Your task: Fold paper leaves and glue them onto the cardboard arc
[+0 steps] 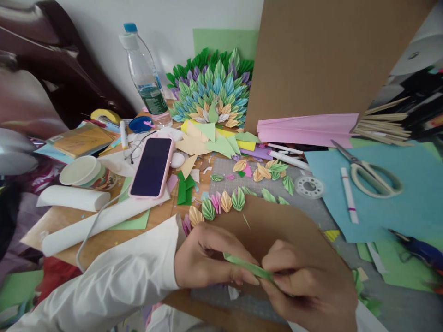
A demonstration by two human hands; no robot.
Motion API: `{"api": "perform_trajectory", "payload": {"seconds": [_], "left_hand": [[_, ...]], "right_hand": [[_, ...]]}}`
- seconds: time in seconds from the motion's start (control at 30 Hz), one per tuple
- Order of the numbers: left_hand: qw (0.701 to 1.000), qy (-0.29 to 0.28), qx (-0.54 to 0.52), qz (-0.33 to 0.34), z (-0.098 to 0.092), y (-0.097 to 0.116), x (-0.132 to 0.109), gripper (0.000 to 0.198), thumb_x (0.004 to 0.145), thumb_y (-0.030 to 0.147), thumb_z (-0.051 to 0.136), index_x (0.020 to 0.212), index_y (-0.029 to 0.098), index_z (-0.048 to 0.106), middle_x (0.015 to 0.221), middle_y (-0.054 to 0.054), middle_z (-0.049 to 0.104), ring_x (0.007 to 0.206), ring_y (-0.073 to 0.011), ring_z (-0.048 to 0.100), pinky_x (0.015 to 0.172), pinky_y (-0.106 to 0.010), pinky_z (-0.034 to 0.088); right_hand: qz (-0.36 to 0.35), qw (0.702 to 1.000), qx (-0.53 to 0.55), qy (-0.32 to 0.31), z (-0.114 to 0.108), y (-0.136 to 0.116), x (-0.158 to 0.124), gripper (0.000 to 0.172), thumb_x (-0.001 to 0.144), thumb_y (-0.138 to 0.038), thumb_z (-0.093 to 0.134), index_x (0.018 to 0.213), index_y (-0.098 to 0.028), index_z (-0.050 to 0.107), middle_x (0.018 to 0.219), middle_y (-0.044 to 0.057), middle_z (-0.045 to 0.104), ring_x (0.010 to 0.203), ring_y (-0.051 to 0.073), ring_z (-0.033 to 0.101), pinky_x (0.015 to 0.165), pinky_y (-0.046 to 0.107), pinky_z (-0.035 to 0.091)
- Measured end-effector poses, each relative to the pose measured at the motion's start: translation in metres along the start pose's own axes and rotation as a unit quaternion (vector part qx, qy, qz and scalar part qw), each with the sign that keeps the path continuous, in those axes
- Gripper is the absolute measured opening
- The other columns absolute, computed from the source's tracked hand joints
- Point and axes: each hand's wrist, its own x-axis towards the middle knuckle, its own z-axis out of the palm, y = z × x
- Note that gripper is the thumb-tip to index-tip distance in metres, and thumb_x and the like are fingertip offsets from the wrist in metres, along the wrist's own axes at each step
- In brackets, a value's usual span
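Tabletop: wood (pixel 162 214), crowded with paper scraps; white wall (pixel 100 18) behind, a fan of folded-paper leaves (pixel 214 87) standing near it.
Left hand: own left hand (pixel 211 258) reaches in from a white sleeve (pixel 104 281), thumb and forefinger stretched toward the right.
Right hand: own right hand (pixel 304 281) faces it, fingers curled inward, fingertips meeting those of the left.
Grip: both narrow, pinching one green paper strip (pixel 247 264) between them.
Strip: light green, slim, seen nearly edge-on; slants down to the right, its far end partly hidden by the right fingers. Held above a brown cardboard piece (pixel 287 216).
Board edge: pleated leaves (pixel 226 201) in peach, green and pink line its upper left.
Bottles: two clear ones, the front bottle (pixel 147 87) white-capped and green-labelled, the other blue-capped (pixel 130 27); liquid level cannot be told.
Cup: paper cup (pixel 83 171), tilted, pale inside; contents unclear.
Blue dish: shallow blue dish (pixel 138 123), pink scrap (pixel 149 124) at its edge.
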Motion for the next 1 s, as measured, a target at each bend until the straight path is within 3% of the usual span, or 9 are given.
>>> {"api": "perform_trajectory", "payload": {"seconds": [0.27, 0.5, 0.7, 1.0], "left_hand": [[0.994, 0.009, 0.060, 0.086, 0.000, -0.005, -0.002, 0.013, 0.079, 0.011, 0.072, 0.089, 0.005, 0.077, 0.073, -0.017, 0.075, 0.065, -0.0187, 0.070, 0.062, -0.024, 0.057], [0.991, 0.020, 0.077, 0.109, -0.002, -0.005, -0.002, 0.014, 0.079, 0.007, 0.071, 0.092, 0.004, 0.076, 0.074, -0.017, 0.074, 0.064, -0.0179, 0.070, 0.058, -0.022, 0.057], [0.990, 0.030, 0.071, 0.121, -0.004, -0.005, -0.002, 0.017, 0.077, 0.006, 0.072, 0.094, 0.006, 0.076, 0.075, -0.016, 0.075, 0.064, -0.0163, 0.069, 0.059, -0.022, 0.057], [0.993, 0.022, 0.038, 0.112, -0.004, -0.006, -0.002, 0.022, 0.074, 0.003, 0.074, 0.095, 0.007, 0.077, 0.079, -0.017, 0.076, 0.065, -0.0160, 0.069, 0.060, -0.021, 0.057]], "right_hand": [[0.008, 1.000, 0.024, 0.017, 0.005, -0.001, -0.002, 0.030, 0.075, 0.006, 0.058, 0.078, -0.023, 0.050, 0.067, -0.001, 0.061, 0.057, 0.009, 0.051, 0.052, 0.022, 0.045], [0.141, 0.981, 0.093, 0.097, 0.018, 0.003, -0.012, 0.029, 0.076, -0.002, 0.064, 0.092, -0.024, 0.054, 0.075, -0.001, 0.056, 0.062, 0.012, 0.055, 0.052, 0.023, 0.045], [0.184, 0.972, 0.131, 0.071, 0.016, 0.001, -0.012, 0.021, 0.079, -0.005, 0.066, 0.083, -0.023, 0.057, 0.074, -0.002, 0.057, 0.062, 0.011, 0.056, 0.052, 0.021, 0.044], [0.136, 0.980, 0.110, 0.091, 0.017, 0.002, -0.016, 0.024, 0.076, -0.004, 0.070, 0.078, -0.023, 0.056, 0.068, -0.005, 0.056, 0.056, 0.009, 0.052, 0.054, 0.024, 0.043]]}}
